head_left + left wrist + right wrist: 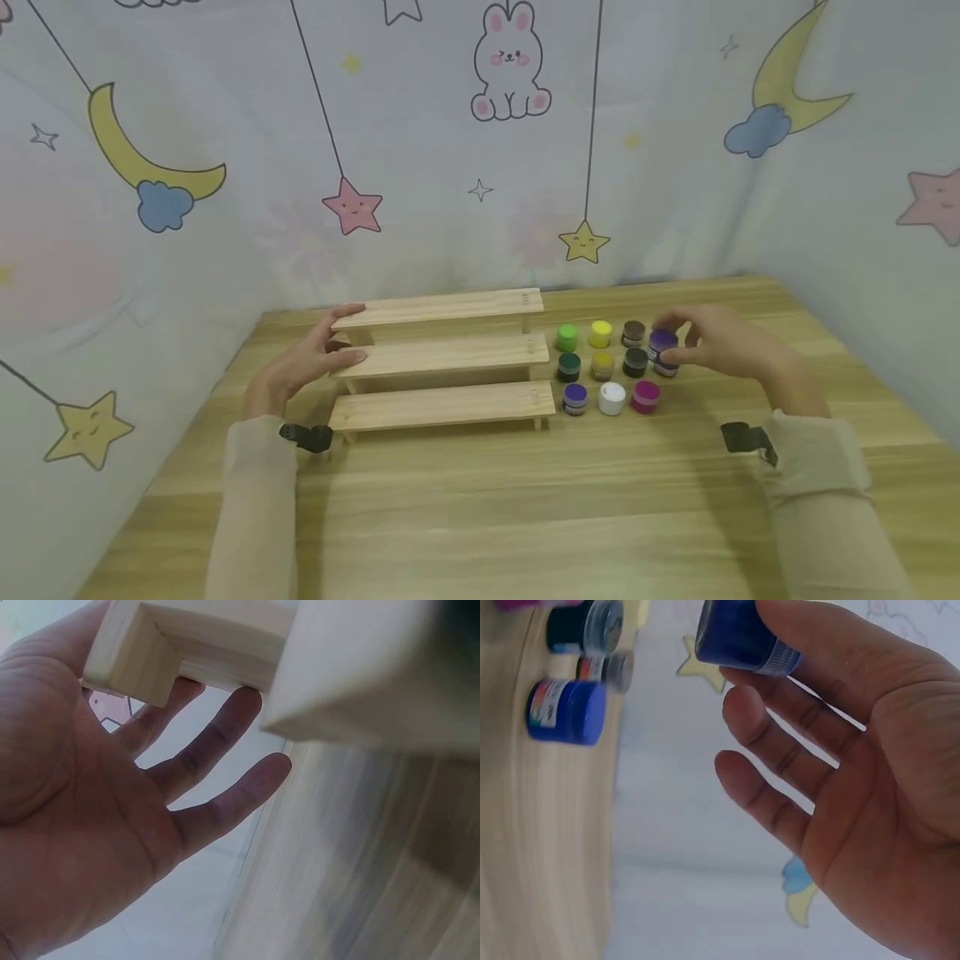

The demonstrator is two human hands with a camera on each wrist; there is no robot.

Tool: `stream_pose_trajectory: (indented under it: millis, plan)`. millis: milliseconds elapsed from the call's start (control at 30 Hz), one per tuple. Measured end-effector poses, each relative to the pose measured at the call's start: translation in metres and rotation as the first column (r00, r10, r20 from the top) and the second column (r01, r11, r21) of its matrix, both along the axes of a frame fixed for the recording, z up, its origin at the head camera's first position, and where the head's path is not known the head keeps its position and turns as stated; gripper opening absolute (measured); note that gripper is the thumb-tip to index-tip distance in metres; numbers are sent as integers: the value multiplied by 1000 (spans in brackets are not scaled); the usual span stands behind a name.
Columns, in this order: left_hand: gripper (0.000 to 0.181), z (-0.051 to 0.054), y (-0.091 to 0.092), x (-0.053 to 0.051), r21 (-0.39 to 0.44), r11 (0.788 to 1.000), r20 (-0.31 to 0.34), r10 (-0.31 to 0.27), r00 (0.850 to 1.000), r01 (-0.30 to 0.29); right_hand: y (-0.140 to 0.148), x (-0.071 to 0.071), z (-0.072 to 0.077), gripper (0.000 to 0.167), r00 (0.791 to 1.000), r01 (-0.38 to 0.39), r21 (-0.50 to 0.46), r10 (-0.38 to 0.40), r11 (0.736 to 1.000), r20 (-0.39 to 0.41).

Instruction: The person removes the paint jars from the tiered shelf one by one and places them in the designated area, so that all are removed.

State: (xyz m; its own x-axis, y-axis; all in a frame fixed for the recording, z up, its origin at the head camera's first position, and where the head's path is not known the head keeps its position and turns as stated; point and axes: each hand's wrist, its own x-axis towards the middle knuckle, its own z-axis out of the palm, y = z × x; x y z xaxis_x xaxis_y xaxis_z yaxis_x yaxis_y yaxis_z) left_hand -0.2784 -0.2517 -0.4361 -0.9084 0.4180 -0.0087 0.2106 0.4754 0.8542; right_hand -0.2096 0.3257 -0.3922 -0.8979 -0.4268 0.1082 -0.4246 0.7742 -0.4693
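Observation:
A stepped wooden rack (442, 358) with three shelves stands on the table. At its left end my left hand (307, 358) rests, thumb on the middle shelf and a finger along the top one. In the left wrist view the other fingers (214, 746) stretch out fairly straight beneath the wood. Right of the rack, my right hand (720, 337) pinches a blue-violet paint jar (662, 343) between thumb and fingers. That jar (739, 634) is raised, and a similar blue-violet jar (667, 369) stands just below it on the table.
Several paint jars stand in rows beside the rack, among them a green jar (567, 337), a white jar (611, 398) and a magenta jar (645, 397). A printed curtain (450, 150) hangs behind the wooden table (480, 517).

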Motion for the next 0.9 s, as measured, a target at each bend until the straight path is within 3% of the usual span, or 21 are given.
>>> stream_pose_trajectory:
  millis: [133, 267, 467, 900]
  plan:
    - [79, -1, -1, 0, 4, 1000, 0, -2, 1000, 2, 13, -5, -8, 36, 999, 30, 24, -31, 999, 36]
    - [80, -3, -3, 1, 7, 1000, -7, -7, 1000, 7, 18, -10, -16, 38, 991, 12, 105, -26, 994, 132]
    - [79, -3, -3, -1, 7, 1000, -14, -21, 1000, 21, 18, -13, -29, 39, 951, -12, 163, -39, 987, 306]
    - [79, -5, -3, -3, 8, 1000, -11, -18, 1000, 18, 21, -12, -32, 37, 931, -3, 122, -42, 992, 362]
